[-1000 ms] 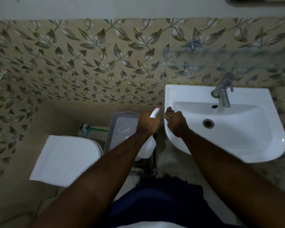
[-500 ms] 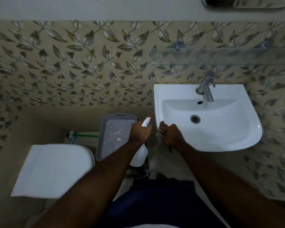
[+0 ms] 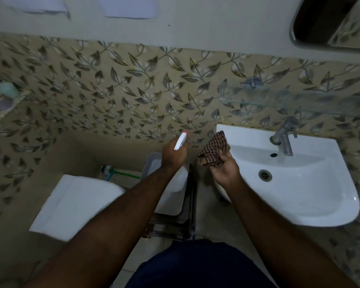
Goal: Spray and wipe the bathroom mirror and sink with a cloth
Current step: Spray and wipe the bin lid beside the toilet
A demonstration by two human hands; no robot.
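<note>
Left hand point(image 3: 173, 155) grips white plastic spray bottle point(image 3: 179, 142). Right hand point(image 3: 225, 170) holds crumpled brown checked cloth point(image 3: 214, 150) at left edge of white ceramic sink point(image 3: 312, 204). Hands close, not touching. Dark rounded mirror point(image 3: 328, 21) on wall above

Curled fingers point(image 3: 227, 157) on left hand point(image 3: 173, 155), right hand point(image 3: 224, 170).
</note>
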